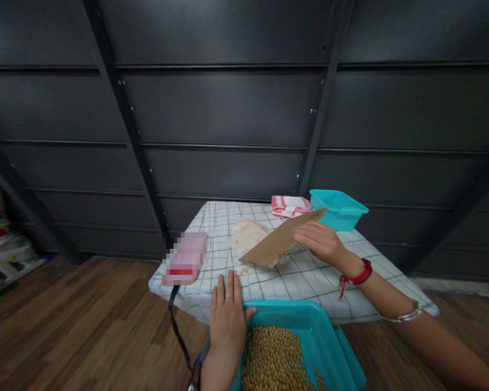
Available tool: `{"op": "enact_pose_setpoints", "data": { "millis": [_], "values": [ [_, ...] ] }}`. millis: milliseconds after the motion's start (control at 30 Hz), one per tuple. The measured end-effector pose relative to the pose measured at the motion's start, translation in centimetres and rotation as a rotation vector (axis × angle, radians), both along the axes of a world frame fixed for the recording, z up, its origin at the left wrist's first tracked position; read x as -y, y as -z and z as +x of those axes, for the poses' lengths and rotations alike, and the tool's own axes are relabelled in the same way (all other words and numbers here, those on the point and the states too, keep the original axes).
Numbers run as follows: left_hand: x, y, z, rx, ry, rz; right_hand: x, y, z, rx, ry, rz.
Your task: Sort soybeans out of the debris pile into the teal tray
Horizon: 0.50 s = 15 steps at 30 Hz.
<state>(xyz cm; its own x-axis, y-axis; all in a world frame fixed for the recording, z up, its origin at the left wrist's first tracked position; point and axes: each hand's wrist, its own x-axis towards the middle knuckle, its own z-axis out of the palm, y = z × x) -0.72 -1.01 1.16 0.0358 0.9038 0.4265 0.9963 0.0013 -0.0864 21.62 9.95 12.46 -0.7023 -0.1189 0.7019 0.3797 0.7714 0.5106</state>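
Observation:
My right hand [324, 247] grips a flat piece of brown cardboard [279, 241], tilted over the table with its lower edge near the cloth. Just left of the cardboard lies a heap of pale, flour-like powder [246, 234]; the cardboard partly covers it. My left hand [228, 320] lies flat, fingers stretched forward on the table's front edge, thumb at the rim of a teal tray [285, 306]. Greenish-brown beans or grains [271, 358] fill much of that tray. A few yellowish bits [242, 270] lie beyond my left fingertips.
A checked white cloth [334, 282] covers the table. At the back right stand a teal basin [338, 210] and a folded red-and-white towel [290, 206]. A blurred pink object [189, 252] lies at the left, a dark strap [174, 317] hanging below it. A dark panelled wall [228, 108] rises behind.

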Motion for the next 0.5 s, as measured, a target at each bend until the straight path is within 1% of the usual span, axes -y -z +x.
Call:
{"op": "enact_pose_setpoints", "data": {
  "millis": [267, 500],
  "values": [
    [0.1, 0.1, 0.1, -0.013, 0.001, 0.045, 0.0, 0.4, -1.3, -0.016, -0.02, -0.013],
    [0.0, 0.5, -0.2, -0.014, 0.019, 0.056, 1.3, 0.3, -0.1, 0.065, -0.02, -0.1]
  ]
}}
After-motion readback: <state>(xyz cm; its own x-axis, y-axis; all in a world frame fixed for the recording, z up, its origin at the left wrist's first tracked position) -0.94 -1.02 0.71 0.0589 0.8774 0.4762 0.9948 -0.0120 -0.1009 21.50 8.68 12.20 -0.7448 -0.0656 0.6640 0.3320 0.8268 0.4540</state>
